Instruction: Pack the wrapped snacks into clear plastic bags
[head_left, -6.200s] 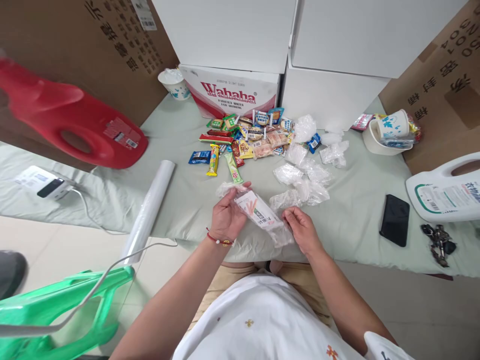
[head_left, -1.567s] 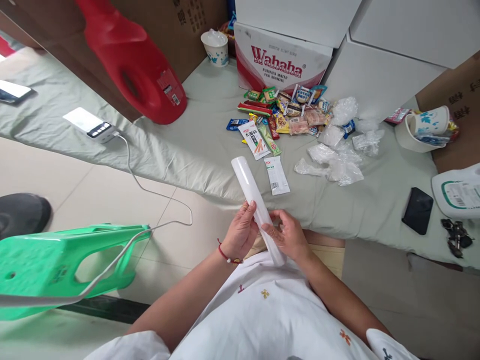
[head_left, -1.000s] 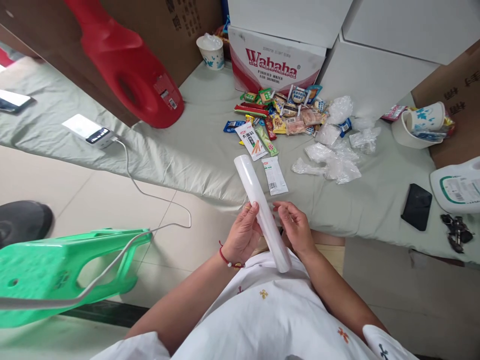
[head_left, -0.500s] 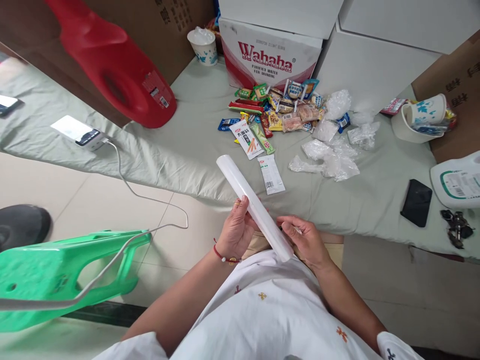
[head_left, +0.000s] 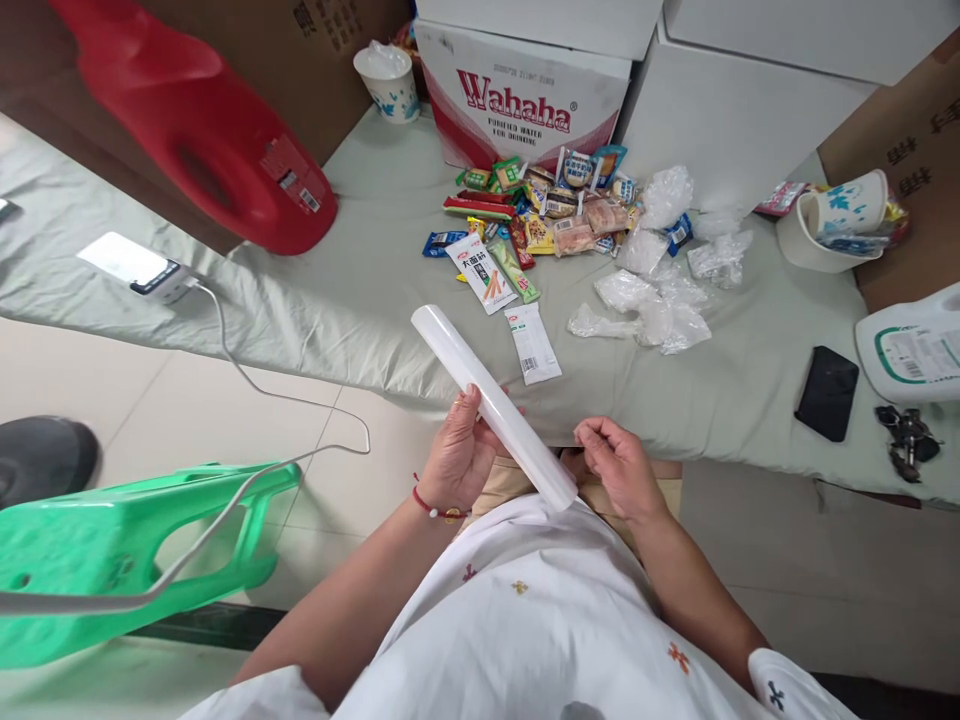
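Observation:
My left hand (head_left: pixel 459 455) is wrapped round a roll of whitish plastic film (head_left: pixel 495 405), its thumb on top. The roll slants from above the bed's edge down toward my lap. To the right of the roll's lower half, and apart from it, is my right hand (head_left: pixel 616 468), closed with thumb and forefinger pressed together. Whatever those fingers may hold is too small to make out. Beyond the roll lie a white snack packet (head_left: pixel 532 345), a printed snack packet (head_left: pixel 481 272) and a green packet (head_left: pixel 514 270).
Crumpled clear plastic bags (head_left: pixel 660 300) lie beside a snack heap before a Wahaba-style printed carton (head_left: pixel 525 95). A red jug (head_left: pixel 285 190), paper cup (head_left: pixel 388 85), black phone (head_left: pixel 827 393), keys (head_left: pixel 907 440) and white bottle (head_left: pixel 911 345) surround them. A green stool (head_left: pixel 97 530) and cable (head_left: pixel 277 395) are left.
My right hand has moved away from the roll, out to the right. My left hand still holds the roll. The whole view has shifted slightly.

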